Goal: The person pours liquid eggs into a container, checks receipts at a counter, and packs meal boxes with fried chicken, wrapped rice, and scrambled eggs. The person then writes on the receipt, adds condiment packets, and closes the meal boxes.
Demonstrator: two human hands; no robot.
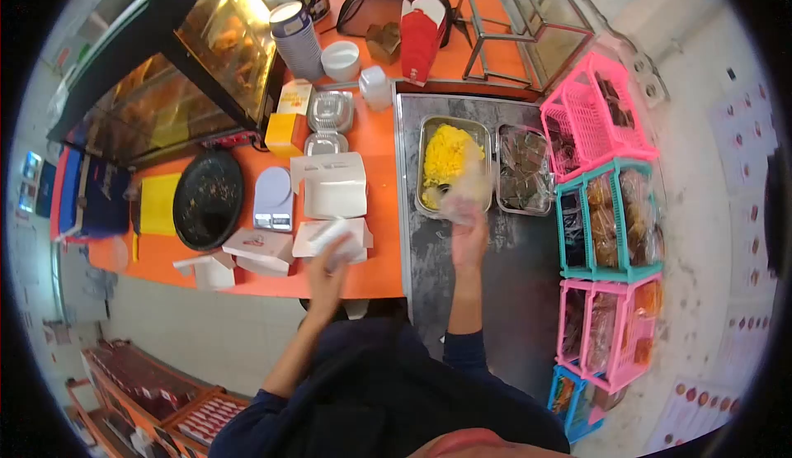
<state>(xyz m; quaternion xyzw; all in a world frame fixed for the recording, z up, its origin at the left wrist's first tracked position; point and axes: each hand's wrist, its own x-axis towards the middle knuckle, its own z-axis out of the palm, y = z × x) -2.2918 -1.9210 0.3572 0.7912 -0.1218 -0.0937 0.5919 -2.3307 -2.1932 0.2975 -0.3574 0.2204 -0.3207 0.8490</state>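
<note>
My left hand (328, 272) is closed on a white, paper-like thing (332, 233), smeared by motion, above an open white takeaway box (363, 233) at the orange table's front edge. My right hand (469, 242) is held up at the near edge of a metal tray (492, 140). Its fingers are wrapped in or round a blurred, see-through plastic bag (470, 184) that covers part of the tray. Yellow rice (448, 154) fills the tray's left side. A second tray (525, 169) beside it, under clear wrap, holds dark pieces.
More open boxes (337, 198), clear lidded containers (330, 111), a small scale (274, 198) and a black round pan (209, 198) stand left. Behind are stacked cups (299, 45) and a lit display case (227, 37). Pink (606, 115) and teal (610, 219) baskets line the right wall.
</note>
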